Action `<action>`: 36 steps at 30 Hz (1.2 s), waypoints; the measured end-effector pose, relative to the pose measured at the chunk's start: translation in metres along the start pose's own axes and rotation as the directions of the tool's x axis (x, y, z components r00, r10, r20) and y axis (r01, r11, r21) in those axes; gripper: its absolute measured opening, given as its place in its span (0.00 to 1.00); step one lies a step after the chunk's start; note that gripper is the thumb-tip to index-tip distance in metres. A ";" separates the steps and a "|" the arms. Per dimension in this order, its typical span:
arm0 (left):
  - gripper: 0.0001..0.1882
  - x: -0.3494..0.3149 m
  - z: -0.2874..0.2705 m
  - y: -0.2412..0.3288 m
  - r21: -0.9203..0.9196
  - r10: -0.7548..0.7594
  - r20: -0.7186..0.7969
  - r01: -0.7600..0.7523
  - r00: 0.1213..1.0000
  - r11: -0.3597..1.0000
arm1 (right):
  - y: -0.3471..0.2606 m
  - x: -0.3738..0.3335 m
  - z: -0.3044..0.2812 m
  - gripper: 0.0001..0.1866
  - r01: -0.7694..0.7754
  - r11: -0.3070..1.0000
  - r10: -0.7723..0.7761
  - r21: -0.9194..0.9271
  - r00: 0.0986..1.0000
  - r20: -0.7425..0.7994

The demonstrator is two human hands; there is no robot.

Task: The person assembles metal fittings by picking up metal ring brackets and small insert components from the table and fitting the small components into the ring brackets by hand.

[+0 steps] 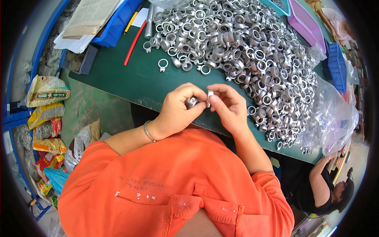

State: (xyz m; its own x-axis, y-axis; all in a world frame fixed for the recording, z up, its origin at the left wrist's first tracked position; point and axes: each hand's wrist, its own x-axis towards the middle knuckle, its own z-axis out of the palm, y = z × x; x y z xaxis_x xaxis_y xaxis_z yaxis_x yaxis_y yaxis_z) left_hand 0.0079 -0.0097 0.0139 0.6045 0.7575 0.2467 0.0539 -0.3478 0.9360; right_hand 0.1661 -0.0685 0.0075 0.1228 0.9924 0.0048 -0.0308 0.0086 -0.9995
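Note:
My left hand point(175, 107) is closed around at least one grey metal ring point(191, 102), partly hidden by the curled fingers. In my right hand point(231, 108), the thumb and fingers pinch another small metal ring clamp point(209, 94), seen edge-on. Its near side meets the left fingertips, so the two hands almost touch. Both are held just over the near edge of the green table point(114, 85). Beyond them lies a big heap of similar metal rings point(237, 39), each with a small lug. One loose ring point(162, 64) sits apart, left of the heap.
A red rod point(135, 43), a yellow pencil-like stick point(133, 23) and a metal tube point(149, 21) lie at the far left, near a blue bin point(118, 23). Clear plastic sheeting point(331, 114) drapes the right end. A person in black point(321, 185) is at the right.

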 end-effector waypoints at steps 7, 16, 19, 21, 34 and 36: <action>0.07 0.003 -0.007 -0.017 -0.823 -0.575 0.485 0.566 0.659 -0.046 | -0.021 0.014 0.003 0.15 0.650 0.681 -0.529 -0.336 0.755 0.388; 0.06 0.001 -0.006 -0.010 -0.757 -0.670 0.447 0.649 0.593 0.069 | -0.026 0.074 -0.010 0.05 0.275 0.080 -0.515 -0.958 0.834 0.197; 0.06 -0.001 -0.008 -0.008 -0.752 -0.674 0.399 0.643 0.622 0.148 | -0.021 0.062 -0.013 0.05 0.319 0.119 -0.478 -0.940 0.849 0.227; 0.07 -0.002 -0.008 -0.010 -0.744 -0.679 0.368 0.639 0.635 0.194 | -0.020 0.050 -0.010 0.05 0.369 0.190 -0.473 -0.910 0.847 0.245; 0.08 -0.001 -0.002 -0.011 -0.690 -0.578 0.314 0.600 0.753 0.406 | 0.008 -0.002 -0.005 0.07 0.169 0.921 -0.176 -0.351 0.984 0.012; 0.08 -0.001 -0.001 -0.007 -0.684 -0.564 0.333 0.605 0.756 0.407 | 0.009 -0.004 -0.005 0.06 0.226 0.898 -0.232 -0.377 0.972 0.028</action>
State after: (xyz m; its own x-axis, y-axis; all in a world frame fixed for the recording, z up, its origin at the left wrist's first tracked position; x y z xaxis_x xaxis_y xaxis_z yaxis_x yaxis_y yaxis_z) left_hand 0.0062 -0.0069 0.0072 0.6915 0.5843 -0.4248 -0.1560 0.6949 0.7020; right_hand 0.1704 -0.0725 -0.0020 0.0985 0.9663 0.2379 0.3744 0.1855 -0.9085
